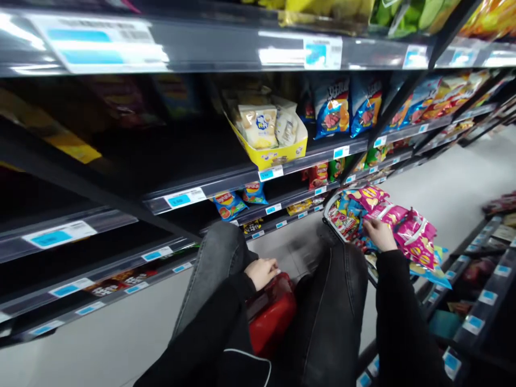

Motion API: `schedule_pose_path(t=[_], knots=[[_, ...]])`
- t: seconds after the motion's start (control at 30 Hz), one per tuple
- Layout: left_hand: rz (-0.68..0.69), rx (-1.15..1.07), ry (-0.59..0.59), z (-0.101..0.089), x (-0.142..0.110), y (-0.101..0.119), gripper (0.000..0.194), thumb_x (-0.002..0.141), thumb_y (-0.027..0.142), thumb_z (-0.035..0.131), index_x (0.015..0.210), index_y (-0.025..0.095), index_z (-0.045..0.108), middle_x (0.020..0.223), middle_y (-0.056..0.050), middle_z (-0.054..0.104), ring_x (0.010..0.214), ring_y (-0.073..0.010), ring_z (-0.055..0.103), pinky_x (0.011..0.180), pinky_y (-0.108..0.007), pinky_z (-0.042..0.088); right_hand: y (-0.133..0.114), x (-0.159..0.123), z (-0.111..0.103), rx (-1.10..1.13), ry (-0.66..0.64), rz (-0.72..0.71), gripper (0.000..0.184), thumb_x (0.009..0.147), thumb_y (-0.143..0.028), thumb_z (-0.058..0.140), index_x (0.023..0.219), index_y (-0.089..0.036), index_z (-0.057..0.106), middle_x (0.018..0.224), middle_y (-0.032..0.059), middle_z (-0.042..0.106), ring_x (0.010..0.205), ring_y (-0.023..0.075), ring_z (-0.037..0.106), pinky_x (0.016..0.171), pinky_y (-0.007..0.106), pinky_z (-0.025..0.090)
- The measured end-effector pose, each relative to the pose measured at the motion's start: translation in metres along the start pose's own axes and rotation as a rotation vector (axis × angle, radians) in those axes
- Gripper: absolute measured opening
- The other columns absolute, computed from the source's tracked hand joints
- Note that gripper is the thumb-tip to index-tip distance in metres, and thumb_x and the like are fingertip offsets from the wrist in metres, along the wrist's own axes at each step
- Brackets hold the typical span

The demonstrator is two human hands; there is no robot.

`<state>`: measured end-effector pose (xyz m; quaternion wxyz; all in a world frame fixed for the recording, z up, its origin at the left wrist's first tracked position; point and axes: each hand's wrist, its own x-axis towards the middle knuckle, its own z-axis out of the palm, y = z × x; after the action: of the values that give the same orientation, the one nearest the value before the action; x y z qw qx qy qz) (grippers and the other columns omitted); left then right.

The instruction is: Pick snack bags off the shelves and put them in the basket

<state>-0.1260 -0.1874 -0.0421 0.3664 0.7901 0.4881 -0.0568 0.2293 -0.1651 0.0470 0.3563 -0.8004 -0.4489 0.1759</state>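
Observation:
My right hand (379,234) is at a pile of snack bags on the right, its fingers closed at the edge of a pink snack bag (387,214). More pink bags (417,236) lie beside it, bundled with pale strips. The pile fills a basket or cart (335,219) with a light metal rim, along with other colourful packets. Between my knees, my left hand (263,272) rests with fingers laid loosely together and nothing in them. Just below that hand is a glossy red seat or box (273,317), partly hidden by my sleeve.
A dark shelf (226,180) runs along the left and front with price tags. On it stand a yellow display box (280,156) of small packets and blue snack bags (332,110). Two blue chip bags (229,205) hang over a lower shelf. Another shelf (473,322) borders the right.

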Motion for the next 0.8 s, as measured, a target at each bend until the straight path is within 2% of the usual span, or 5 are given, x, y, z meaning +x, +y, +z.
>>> schedule_pose_path(t=[0.1, 0.23, 0.33, 0.53, 0.8], knots=[[0.015, 0.014, -0.016, 0.002, -0.002, -0.003, 0.023, 0.082, 0.032, 0.047, 0.093, 0.019, 0.063, 0.090, -0.007, 0.070, 0.086, -0.0211, 0.064, 0.073, -0.028, 0.045, -0.095, 0.019, 0.004, 0.026, -0.190, -0.353, 0.014, 0.080, -0.029, 0.053, 0.069, -0.021, 0.057, 0.062, 0.0024, 0.062, 0.059, 0.0176, 0.057, 0.066, 0.036, 0.046], [0.000, -0.002, -0.015, 0.003, -0.004, -0.009, 0.023, 0.081, 0.032, 0.049, 0.094, 0.019, 0.062, 0.089, -0.008, 0.070, 0.087, -0.0229, 0.064, 0.075, -0.030, 0.045, -0.220, 0.059, 0.042, 0.047, -0.061, -0.649, 0.017, 0.073, -0.021, 0.061, 0.088, -0.016, 0.056, 0.079, 0.0027, 0.062, 0.073, 0.0149, 0.058, 0.081, 0.036, 0.045], [-0.026, -0.014, 0.012, 0.003, -0.009, -0.012, 0.023, 0.081, 0.031, 0.050, 0.094, 0.019, 0.063, 0.089, -0.008, 0.070, 0.088, -0.0242, 0.065, 0.075, -0.032, 0.046, -0.275, 0.094, 0.081, -0.005, 0.013, -0.684, 0.027, 0.065, -0.018, 0.068, 0.088, -0.012, 0.055, 0.087, 0.0093, 0.061, 0.089, 0.0209, 0.056, 0.091, 0.042, 0.041], [-0.067, -0.051, 0.082, 0.001, -0.019, -0.016, 0.021, 0.078, 0.030, 0.053, 0.092, 0.019, 0.065, 0.088, -0.010, 0.069, 0.090, -0.0264, 0.064, 0.075, -0.035, 0.046, -0.312, 0.110, 0.119, -0.098, 0.084, -0.452, 0.014, 0.065, -0.012, 0.064, 0.076, -0.011, 0.056, 0.082, 0.0137, 0.061, 0.091, 0.0270, 0.059, 0.089, 0.046, 0.041], [-0.022, -0.138, 0.117, -0.006, -0.020, -0.013, 0.026, 0.080, 0.027, 0.051, 0.101, 0.018, 0.062, 0.089, -0.009, 0.069, 0.089, -0.0249, 0.063, 0.079, -0.036, 0.047, -0.281, 0.065, 0.076, 0.381, 0.411, -0.329, 0.013, 0.081, -0.024, 0.043, 0.084, -0.014, 0.051, 0.084, 0.0094, 0.059, 0.079, 0.0178, 0.061, 0.082, 0.038, 0.050]])
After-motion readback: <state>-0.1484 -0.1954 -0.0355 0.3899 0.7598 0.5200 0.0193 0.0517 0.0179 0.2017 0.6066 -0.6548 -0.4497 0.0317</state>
